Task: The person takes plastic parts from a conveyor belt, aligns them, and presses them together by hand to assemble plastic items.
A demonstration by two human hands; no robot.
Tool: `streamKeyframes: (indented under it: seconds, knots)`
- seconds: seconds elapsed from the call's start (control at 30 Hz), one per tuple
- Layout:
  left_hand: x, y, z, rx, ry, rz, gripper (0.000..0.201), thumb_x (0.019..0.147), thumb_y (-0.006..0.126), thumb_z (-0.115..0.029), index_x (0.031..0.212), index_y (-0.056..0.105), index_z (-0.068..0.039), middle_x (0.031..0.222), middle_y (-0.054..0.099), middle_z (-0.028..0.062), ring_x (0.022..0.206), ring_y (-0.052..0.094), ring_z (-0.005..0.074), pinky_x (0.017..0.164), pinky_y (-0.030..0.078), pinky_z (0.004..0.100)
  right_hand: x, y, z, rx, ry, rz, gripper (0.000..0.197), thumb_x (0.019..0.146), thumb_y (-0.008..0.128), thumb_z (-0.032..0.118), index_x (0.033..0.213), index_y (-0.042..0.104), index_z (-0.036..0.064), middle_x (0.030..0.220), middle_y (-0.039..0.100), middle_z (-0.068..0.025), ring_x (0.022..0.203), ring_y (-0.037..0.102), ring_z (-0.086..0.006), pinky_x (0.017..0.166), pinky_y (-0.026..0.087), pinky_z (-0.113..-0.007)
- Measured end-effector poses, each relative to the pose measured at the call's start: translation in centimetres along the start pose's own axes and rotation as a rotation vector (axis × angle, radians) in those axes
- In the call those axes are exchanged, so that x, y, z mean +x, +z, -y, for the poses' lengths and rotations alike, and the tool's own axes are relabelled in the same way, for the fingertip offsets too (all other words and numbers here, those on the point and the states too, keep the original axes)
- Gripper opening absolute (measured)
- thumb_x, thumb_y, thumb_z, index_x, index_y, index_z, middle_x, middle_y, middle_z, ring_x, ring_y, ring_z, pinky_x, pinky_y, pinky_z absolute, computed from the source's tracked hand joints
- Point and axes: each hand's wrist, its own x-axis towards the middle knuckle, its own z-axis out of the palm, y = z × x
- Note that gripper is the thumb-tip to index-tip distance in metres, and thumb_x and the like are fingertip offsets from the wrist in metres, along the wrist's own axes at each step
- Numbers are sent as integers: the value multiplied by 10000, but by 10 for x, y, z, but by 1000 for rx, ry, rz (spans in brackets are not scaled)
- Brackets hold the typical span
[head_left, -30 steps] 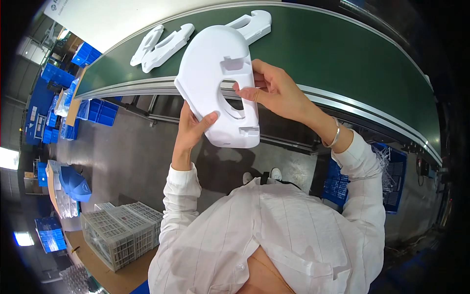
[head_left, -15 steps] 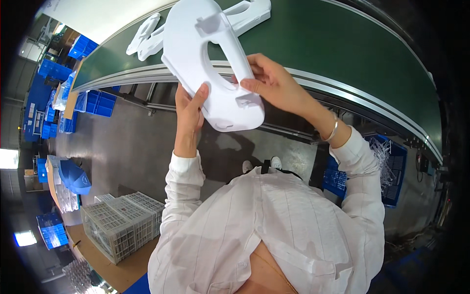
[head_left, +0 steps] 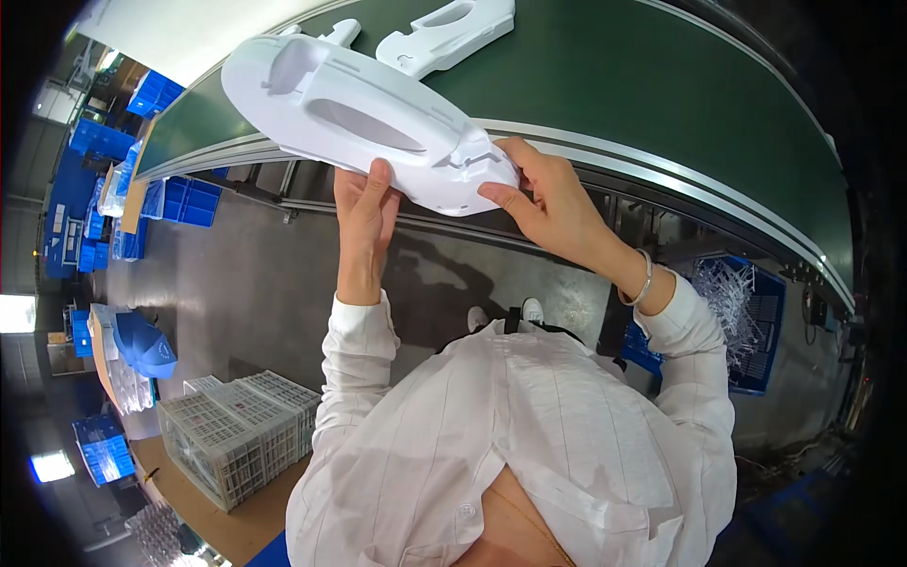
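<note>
A long white moulded plastic part (head_left: 283, 123), rounded at both ends and with an oval opening through its middle, is held up over the near edge of the green conveyor belt (head_left: 642, 85). My left hand (head_left: 367, 213) grips its lower edge, thumb on the face and fingers hidden behind. At the right end, my right hand (head_left: 543, 194) closes on the rim with the thumb in front. Beyond it, another white plastic part (head_left: 449, 38) with an opening lies on the belt. A further white piece (head_left: 344, 34) shows partly behind the held one.
The belt's metal rail (head_left: 661, 180) runs across in front of me. A blue crate (head_left: 761, 331) with clear plastic scraps stands below at the right. Grey slatted crates (head_left: 241, 430) rest on brown board at lower left. Several blue bins (head_left: 194, 200) stand at the far left.
The white part has turned in my hands from upright to lying slantwise, its far end swinging left and tilting. My right hand has shifted to its right end; my left hand stays nearly in place.
</note>
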Motion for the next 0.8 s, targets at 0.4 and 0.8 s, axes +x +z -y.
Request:
streamKeyframes:
  seconds: [0.4, 0.8]
  knots:
    - [-4, -6, -22, 778, 628, -690, 271, 961, 531, -202, 1168, 504, -28, 1215, 531, 102, 1053, 547, 239, 897, 408, 366, 9, 3, 13, -402, -370, -233, 405, 767, 715, 96, 1130, 559, 6, 785, 605, -128, 509, 492, -220, 482, 391, -287]
    - [48, 42, -60, 1272, 1199, -26, 476, 959, 362, -270, 553, 550, -107, 538, 489, 1, 507, 440, 212, 517, 304, 316, 12, 24, 28, -204, -316, -215, 380, 762, 746, 108, 1080, 570, -1, 891, 657, -125, 713, 635, -189, 635, 482, -277]
